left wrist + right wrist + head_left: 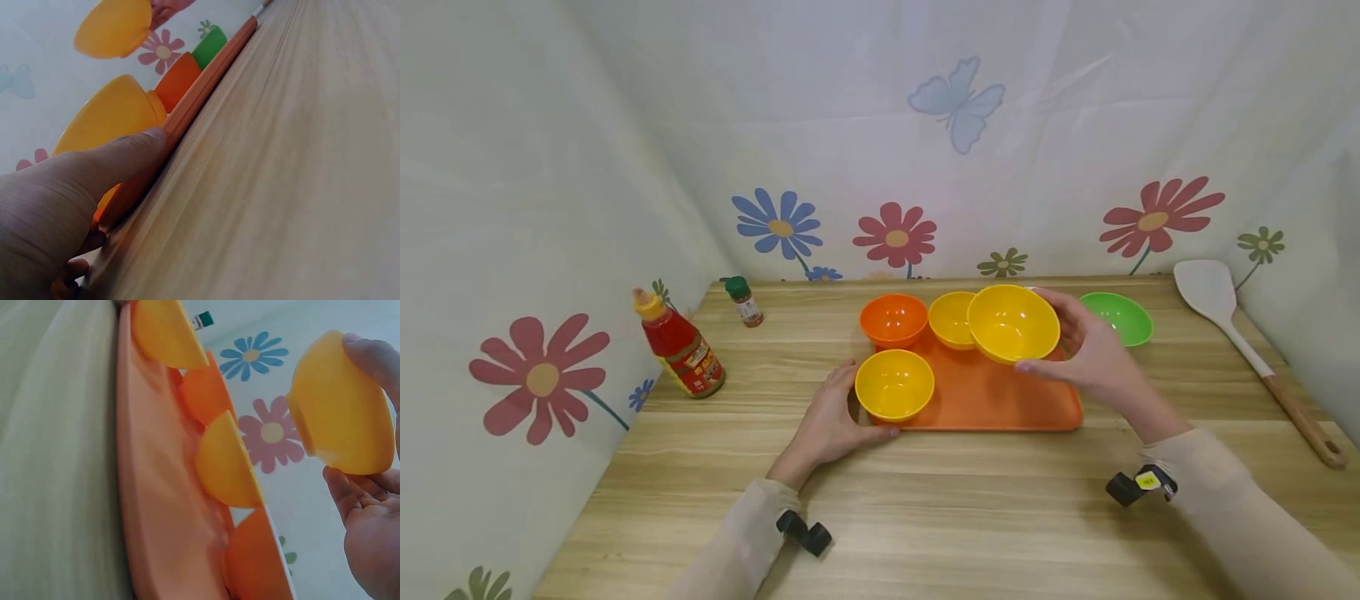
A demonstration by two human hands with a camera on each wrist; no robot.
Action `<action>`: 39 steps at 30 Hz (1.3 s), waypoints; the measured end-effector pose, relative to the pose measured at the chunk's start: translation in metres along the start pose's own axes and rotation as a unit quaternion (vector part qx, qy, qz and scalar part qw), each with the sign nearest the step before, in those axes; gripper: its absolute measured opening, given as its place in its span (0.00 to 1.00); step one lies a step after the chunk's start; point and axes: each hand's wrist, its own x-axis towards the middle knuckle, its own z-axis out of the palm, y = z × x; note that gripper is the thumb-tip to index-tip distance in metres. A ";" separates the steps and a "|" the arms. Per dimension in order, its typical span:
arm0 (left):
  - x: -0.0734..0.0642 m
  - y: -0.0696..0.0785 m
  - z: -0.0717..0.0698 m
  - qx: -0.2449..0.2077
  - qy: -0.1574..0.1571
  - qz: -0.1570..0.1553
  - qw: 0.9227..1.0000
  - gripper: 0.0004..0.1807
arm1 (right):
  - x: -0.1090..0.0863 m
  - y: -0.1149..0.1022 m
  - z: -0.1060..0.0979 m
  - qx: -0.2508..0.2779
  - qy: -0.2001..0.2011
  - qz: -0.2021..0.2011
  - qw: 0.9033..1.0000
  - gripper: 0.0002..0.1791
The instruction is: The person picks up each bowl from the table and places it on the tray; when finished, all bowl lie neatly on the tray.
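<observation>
My right hand [1093,350] grips a yellow bowl [1013,323] by its side, thumb near the rim and fingers beneath. That bowl is raised over the orange tray [1000,400], clear of it in the right wrist view. At the tray's front left corner, my left hand [831,417] holds the edge, its thumb [134,156] along the front rim. Another yellow bowl [895,385] sits upright on that corner, beside the left hand. Along the tray's back stand an orange bowl [893,321], a yellow bowl [951,320] and an orange bowl with a pale rim [253,559], mostly hidden in the head view.
A green bowl [1116,318] stands behind the right hand. To the right lies a white spatula [1240,337] with a wooden handle. A red sauce bottle [685,346] and a small green-capped jar [744,302] stand at the left. A flowered cloth [820,142] hangs behind the table.
</observation>
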 end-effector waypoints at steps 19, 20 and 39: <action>0.000 0.000 0.000 -0.001 -0.001 0.002 1.000 0.64 | -0.016 0.034 0.043 -0.010 -0.051 0.058 0.997 0.55; 0.000 0.000 0.000 -0.001 -0.001 0.002 1.000 0.63 | -0.017 0.036 0.044 -0.017 -0.054 0.062 0.996 0.55; 0.000 0.000 0.000 -0.004 0.001 -0.001 1.000 0.62 | -0.024 0.048 0.049 -0.023 -0.086 0.096 0.991 0.55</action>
